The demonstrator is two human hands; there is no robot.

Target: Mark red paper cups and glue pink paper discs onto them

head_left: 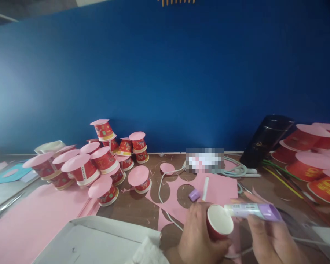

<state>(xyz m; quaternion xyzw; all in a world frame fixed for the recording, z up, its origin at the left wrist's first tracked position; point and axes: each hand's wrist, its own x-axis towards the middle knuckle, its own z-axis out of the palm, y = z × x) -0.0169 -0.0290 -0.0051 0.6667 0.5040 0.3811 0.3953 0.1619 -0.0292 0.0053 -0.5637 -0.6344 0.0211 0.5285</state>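
Note:
My left hand (196, 238) is wrapped round a red paper cup (220, 222), whose white round face points up toward the camera. In my right hand (272, 238) is a purple and white glue stick (253, 211), held sideways, with its white tip at the right edge of the cup's rim. A purple cap (194, 195) lies on the pink cut-out paper (214, 185) just beyond my left hand, beside a small white stick (205, 188).
Red cups topped with pink discs (81, 168) crowd the left, and more (313, 163) stand at the right. A black bottle (266, 139) leans near the blue partition. A white box (99, 242) fills the front left. White cables (161, 190) cross the brown table (132, 220).

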